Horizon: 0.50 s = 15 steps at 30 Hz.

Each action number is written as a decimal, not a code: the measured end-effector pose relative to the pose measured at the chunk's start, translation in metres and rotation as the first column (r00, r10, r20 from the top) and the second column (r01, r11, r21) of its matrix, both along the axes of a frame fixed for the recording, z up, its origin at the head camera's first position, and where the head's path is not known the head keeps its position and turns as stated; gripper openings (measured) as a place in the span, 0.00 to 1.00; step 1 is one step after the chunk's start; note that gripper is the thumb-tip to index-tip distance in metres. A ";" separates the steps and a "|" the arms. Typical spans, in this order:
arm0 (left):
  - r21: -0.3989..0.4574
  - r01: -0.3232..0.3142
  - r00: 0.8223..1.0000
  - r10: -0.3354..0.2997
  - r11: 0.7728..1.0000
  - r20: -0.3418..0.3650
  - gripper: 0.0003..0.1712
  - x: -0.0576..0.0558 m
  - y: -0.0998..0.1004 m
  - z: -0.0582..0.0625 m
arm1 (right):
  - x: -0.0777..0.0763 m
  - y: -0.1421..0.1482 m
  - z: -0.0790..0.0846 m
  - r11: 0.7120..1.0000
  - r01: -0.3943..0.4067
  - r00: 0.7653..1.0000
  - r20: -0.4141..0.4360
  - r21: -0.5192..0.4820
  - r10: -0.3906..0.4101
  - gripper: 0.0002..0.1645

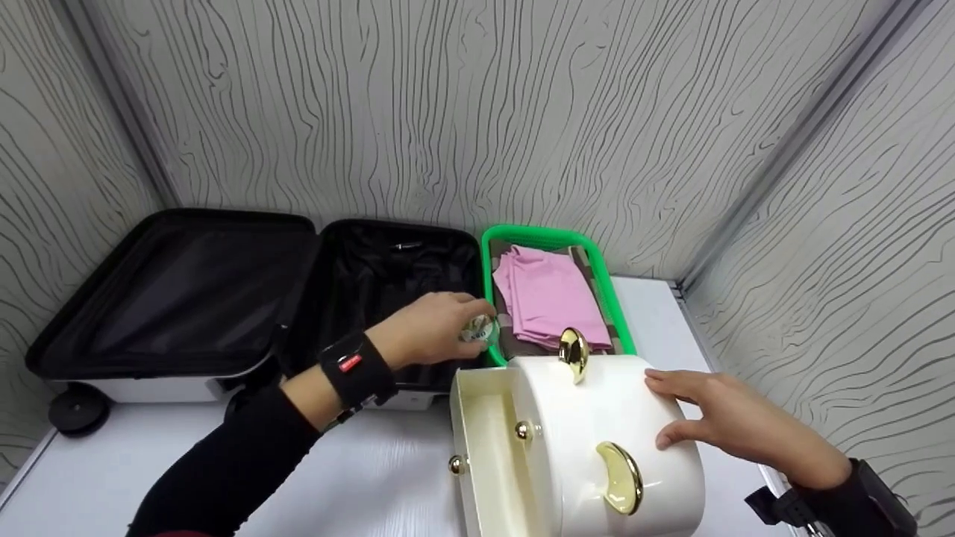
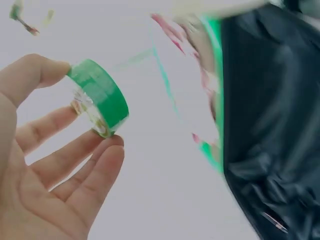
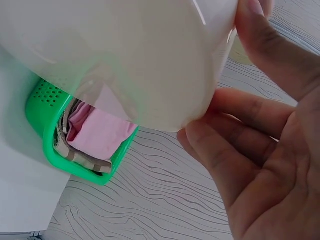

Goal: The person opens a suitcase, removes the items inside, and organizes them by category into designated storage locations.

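My left hand [image 1: 434, 328] pinches a roll of green tape [image 2: 100, 97] between thumb and fingertips. In the head view it is over the front right edge of the open black suitcase [image 1: 358, 291], beside the green basket [image 1: 623, 332]. A white storage box [image 1: 582, 410] with a rounded top and gold crescent handles stands in front, its drawer [image 1: 489, 425] pulled out to the left. My right hand [image 1: 735, 418] rests against the box's right side, thumb and fingers spread; in the right wrist view the fingertips touch its rounded edge.
Folded pink cloth [image 1: 556, 294] lies on brown-and-grey cloth in the basket. The suitcase's other half [image 1: 186, 298] lies open at the left. A small slim item [image 1: 405, 246] is in the suitcase. Patterned wall panels [image 1: 410, 112] enclose the white table [image 1: 358, 470].
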<state>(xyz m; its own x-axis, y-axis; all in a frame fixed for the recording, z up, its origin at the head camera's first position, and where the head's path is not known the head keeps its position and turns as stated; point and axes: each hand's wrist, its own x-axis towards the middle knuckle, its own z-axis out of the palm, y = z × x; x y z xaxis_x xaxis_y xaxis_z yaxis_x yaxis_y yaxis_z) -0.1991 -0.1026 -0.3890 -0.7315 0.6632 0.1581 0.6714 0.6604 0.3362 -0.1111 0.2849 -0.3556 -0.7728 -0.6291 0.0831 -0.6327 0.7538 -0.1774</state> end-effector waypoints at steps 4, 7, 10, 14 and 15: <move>-0.001 0.089 0.996 -0.089 0.996 -0.016 0.23 0.025 0.010 0.008 | 0.001 0.000 0.001 1.000 0.022 0.999 0.026 0.009 -0.022 0.47; -0.033 0.136 0.990 -0.137 0.990 -0.021 0.22 0.040 0.015 0.009 | 0.001 -0.001 0.002 0.999 0.034 0.998 0.044 0.009 -0.035 0.47; -0.087 0.169 0.984 -0.173 0.982 -0.039 0.20 0.053 0.018 0.004 | 0.000 -0.001 0.002 0.999 0.038 0.997 0.060 0.007 -0.039 0.48; -0.143 0.208 0.972 -0.221 0.968 -0.082 0.19 0.067 0.020 -0.010 | -0.001 -0.003 0.002 0.999 0.037 0.997 0.073 0.007 -0.038 0.49; -0.151 0.214 0.969 -0.230 0.965 -0.094 0.19 0.070 0.020 -0.013 | -0.001 -0.003 0.002 0.999 0.037 0.997 0.072 0.005 -0.037 0.49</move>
<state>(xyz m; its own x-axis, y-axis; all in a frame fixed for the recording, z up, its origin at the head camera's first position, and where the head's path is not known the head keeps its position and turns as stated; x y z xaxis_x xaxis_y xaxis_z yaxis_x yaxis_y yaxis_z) -0.1287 -0.0824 -0.4022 -0.5466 0.8281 0.1241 0.8341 0.5253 0.1683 -0.1118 0.2819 -0.3534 -0.7993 -0.6005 0.0238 -0.5903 0.7770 -0.2188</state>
